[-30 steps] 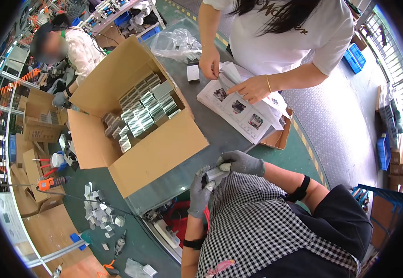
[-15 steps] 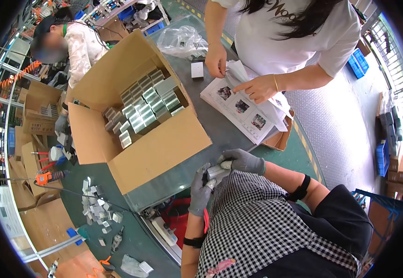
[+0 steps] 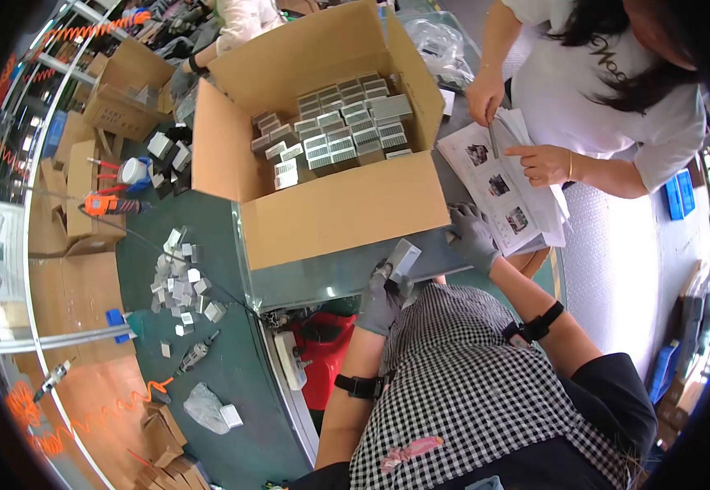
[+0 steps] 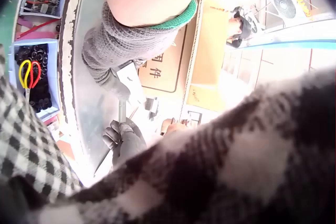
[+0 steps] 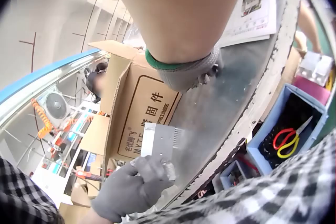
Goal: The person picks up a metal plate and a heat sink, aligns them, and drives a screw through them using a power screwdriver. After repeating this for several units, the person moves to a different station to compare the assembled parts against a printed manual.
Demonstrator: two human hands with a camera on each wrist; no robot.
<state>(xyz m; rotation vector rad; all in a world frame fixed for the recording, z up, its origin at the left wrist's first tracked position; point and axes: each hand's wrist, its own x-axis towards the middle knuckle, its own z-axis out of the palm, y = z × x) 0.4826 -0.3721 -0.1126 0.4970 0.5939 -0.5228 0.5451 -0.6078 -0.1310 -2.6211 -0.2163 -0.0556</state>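
In the head view my left hand, in a grey glove, grips a silver finned metal block over the near edge of the table. Its flat face and a row of thin fins show in the right wrist view. My gloved right hand is apart from the block, low over the tabletop beside the printed sheets. Its fingers are loosely bent, with nothing seen in them. Close beyond both hands stands an open carton holding rows of similar finned blocks.
Across the table a person in a white shirt holds the sheets and points at them. A clear plastic bag lies behind the carton. On the left are a pile of metal blocks and a power tool. Scissors lie in a blue bin.
Both hands held the block together earlier; the right hand has let go and moved away to the right, toward the sheets. The left hand keeps the block, now raised upright. The head view has shifted.
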